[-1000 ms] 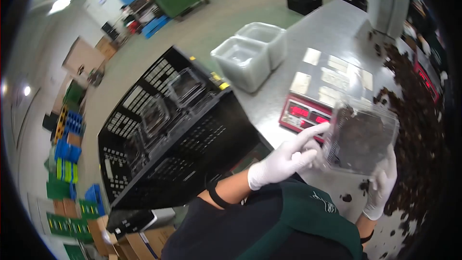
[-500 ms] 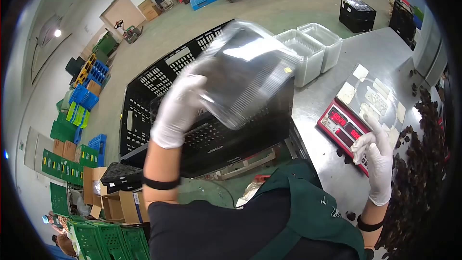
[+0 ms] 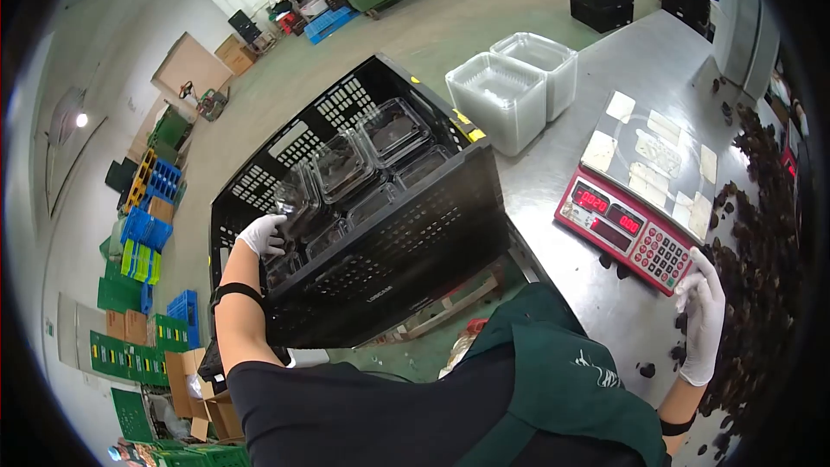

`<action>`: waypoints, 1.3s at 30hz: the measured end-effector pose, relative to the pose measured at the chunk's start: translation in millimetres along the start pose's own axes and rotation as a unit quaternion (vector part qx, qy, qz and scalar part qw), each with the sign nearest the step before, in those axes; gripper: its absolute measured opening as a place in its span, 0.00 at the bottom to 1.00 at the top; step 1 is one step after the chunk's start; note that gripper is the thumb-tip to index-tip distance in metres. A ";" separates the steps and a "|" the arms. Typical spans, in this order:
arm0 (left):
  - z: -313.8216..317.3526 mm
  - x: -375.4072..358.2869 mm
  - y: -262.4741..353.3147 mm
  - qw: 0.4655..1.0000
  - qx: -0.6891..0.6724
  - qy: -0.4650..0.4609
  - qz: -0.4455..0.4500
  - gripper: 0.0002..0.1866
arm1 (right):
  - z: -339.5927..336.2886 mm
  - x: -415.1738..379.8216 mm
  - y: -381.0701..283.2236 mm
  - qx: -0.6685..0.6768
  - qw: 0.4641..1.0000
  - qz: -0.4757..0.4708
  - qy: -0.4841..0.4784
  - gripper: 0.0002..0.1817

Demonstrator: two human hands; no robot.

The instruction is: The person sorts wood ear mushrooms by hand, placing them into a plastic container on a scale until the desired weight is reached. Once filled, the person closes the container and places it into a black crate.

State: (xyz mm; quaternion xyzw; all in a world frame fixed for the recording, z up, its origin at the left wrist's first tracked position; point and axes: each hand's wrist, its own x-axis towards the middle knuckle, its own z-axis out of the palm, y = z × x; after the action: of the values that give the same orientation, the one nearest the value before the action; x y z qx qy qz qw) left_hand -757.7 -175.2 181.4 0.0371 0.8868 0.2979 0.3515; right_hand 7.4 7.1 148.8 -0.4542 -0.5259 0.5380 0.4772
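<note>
My left hand (image 3: 264, 235), in a white glove, reaches into the near-left part of a black perforated crate (image 3: 380, 272). Its fingers are curled at the edge of a tilted clear plastic box (image 3: 296, 197); the grip is partly hidden. Beside that box, several lidded clear boxes with dark contents, such as this clear box (image 3: 344, 166), sit in the crate. My gloved right hand (image 3: 705, 307) holds nothing, its fingers apart and partly bent, by the right corner of a red digital scale (image 3: 631, 229). Bare metal and pale patches show on the scale's plate.
Two stacks of clear containers (image 3: 497, 104) stand on the metal table (image 3: 618, 60) beyond the crate. Dark, loose pieces (image 3: 761, 251) are heaped along the right side. A black crate stack (image 3: 601, 2) is farther back; cardboard boxes (image 3: 186, 380) are at lower left.
My left hand has brought the clear plastic box from mid-air down into the crate. My right hand has drawn back from over the scale's display to its right corner. The view has shifted.
</note>
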 end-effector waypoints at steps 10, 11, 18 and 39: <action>123.1 -71.5 197.9 0.797 0.221 0.033 0.561 0.25 | -46.5 -58.3 52.3 0.055 0.987 0.097 0.116 0.21; 149.4 -95.2 229.1 0.750 0.236 0.043 0.616 0.23 | -47.5 -63.0 54.3 0.042 0.987 0.096 0.119 0.20; 398.9 -27.8 369.1 0.498 0.526 -0.005 0.690 0.17 | -52.2 -128.0 87.8 -0.064 0.967 0.134 0.208 0.17; 409.7 -229.9 332.6 0.519 0.261 0.138 0.802 0.09 | -140.1 -211.5 95.4 -0.445 0.702 0.020 0.556 0.25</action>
State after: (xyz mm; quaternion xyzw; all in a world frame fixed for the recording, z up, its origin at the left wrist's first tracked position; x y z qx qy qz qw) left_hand -368.6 240.0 268.3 0.7811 0.5571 0.2098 -0.1883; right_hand 170.6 -183.2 45.9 -0.8410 -0.3342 -0.0993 0.4138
